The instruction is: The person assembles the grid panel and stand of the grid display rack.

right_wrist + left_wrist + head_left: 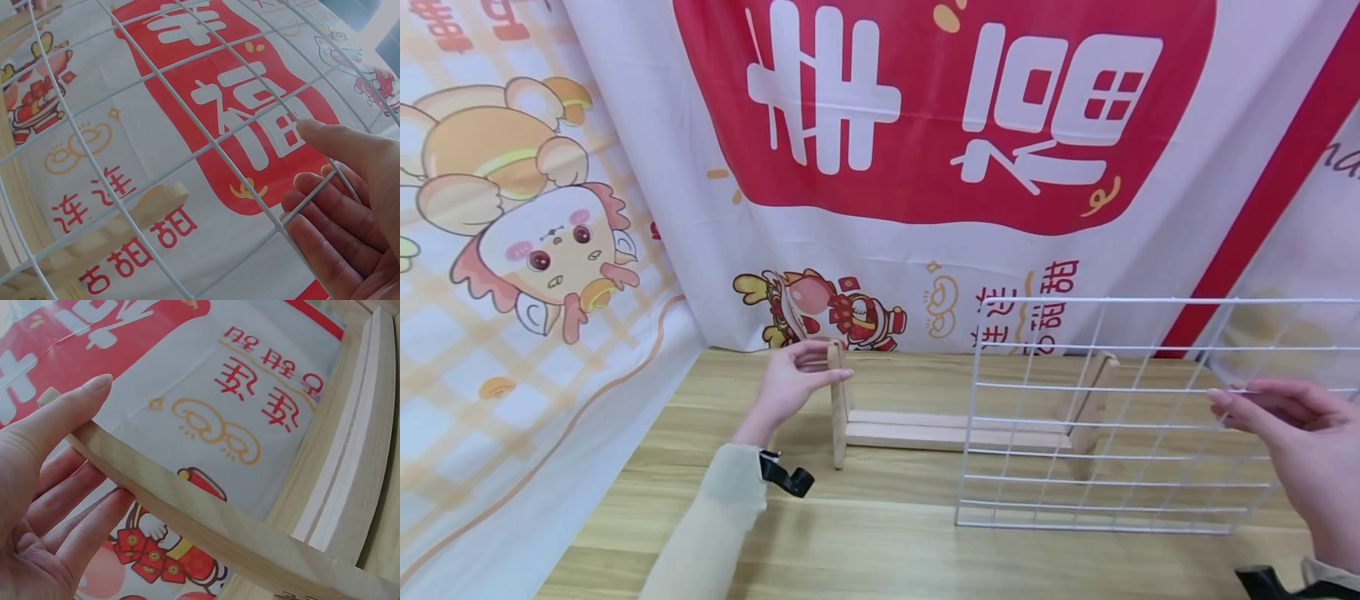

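1. While a pale sleeve (692, 533) reached up from the lower left, a black wrist mount (786, 477) sat at its cuff.
2. At the right, the right hand (1296, 437) pinched a white wire grid (1131, 388) — thumb on the near side, the other fingers curled behind the wires.
3. The grid stood on edge before the right part of a wooden stand (910, 429), which showed through the mesh; whether its lower edge touched the tabletop (865, 550) could not be told.
4. Farther off, the left hand (790, 383) gripped the stand's left upright near its top — thumb on one face, fingers slightly spread against the other.
5. The stand rested on the tabletop towards its back edge, its two uprights joined by a low crossbar.
6. Behind hung a white cloth (880, 242) with a red panel (925, 179) of white characters; at the left, a checked cloth (452, 433) bore a cartoon animal.
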### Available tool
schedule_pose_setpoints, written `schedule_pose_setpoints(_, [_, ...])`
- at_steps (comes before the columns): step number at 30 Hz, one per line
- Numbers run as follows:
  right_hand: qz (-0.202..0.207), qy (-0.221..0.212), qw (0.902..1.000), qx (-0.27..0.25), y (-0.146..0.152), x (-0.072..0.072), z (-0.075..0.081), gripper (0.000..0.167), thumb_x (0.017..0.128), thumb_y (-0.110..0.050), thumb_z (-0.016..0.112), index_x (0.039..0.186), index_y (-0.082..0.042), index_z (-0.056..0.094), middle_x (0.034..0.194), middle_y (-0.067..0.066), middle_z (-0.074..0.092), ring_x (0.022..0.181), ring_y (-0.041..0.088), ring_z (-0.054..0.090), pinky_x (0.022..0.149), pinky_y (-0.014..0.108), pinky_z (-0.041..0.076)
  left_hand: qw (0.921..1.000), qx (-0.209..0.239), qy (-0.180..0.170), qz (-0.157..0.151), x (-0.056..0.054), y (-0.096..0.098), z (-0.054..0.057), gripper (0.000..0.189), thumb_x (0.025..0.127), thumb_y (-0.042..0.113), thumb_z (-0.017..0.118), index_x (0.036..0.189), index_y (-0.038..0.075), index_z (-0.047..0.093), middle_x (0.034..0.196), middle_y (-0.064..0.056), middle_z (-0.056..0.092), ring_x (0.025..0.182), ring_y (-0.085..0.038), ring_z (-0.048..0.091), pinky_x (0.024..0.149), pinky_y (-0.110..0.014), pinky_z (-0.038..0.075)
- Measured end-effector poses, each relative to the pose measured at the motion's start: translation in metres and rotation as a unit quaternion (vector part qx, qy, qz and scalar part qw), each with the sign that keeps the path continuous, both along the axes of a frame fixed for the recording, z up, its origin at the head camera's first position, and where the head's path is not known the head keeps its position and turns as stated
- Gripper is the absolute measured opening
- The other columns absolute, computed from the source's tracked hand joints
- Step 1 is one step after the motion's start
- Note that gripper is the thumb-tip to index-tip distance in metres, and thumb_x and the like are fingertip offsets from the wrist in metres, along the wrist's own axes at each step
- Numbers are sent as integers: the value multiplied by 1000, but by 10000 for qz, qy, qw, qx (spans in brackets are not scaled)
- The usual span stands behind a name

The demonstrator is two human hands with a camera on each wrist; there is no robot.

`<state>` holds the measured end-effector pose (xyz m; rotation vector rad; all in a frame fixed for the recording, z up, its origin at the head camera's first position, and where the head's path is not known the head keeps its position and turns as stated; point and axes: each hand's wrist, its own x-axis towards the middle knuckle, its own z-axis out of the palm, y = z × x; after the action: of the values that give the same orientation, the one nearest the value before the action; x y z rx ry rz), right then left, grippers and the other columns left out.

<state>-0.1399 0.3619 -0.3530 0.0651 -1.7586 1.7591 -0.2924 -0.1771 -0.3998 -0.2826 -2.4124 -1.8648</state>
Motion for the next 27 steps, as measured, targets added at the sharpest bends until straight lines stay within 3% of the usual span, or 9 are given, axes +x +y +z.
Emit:
schedule_pose_setpoints(1, [100,94,9998,-155,0,0,-1,20,86,22,67,98,7,70,85,1,77,70,9,74,60,17,58,10000,50,15,-21,1,3,0,62,70,32,96,123,11,70,114,-6,73,107,-26,69,89,-36,59])
schedule_pose_setpoints(5, [-43,-17,10000,9,-1,1,0,21,87,20,67,98,2,71,85,-2,77,70,6,73,62,14,57,9998,153,62,-67,5,13,-2,59,71,28,96,121,9,70,113,-7,74,106,-28,69,88,-35,59])
schedule_pose_setpoints(11, [65,101,9998,-180,-2,0,-1,21,86,23,66,97,6,70,84,1,77,68,9,73,60,16,58,9998,120,54,138,13,24,-4,58,69,31,96,118,12,71,108,-4,75,102,-22,71,86,-34,60])
schedule_pose_setpoints(20, [-65,26,9998,-168,-2,1,-1,20,85,21,69,95,4,71,81,0,76,66,8,73,59,15,57,9996,194,116,176,21,39,-7,48,75,24,94,116,12,72,111,-3,73,102,-24,71,88,-34,59])
schedule_pose_setpoints(27, [-77,-96,9999,-58,-2,2,0,19,87,18,69,97,3,71,83,-2,76,67,7,73,60,14,57,9994,232,249,-13,24,39,-9,52,73,27,95,119,15,72,112,-3,73,103,-23,70,91,-35,58])
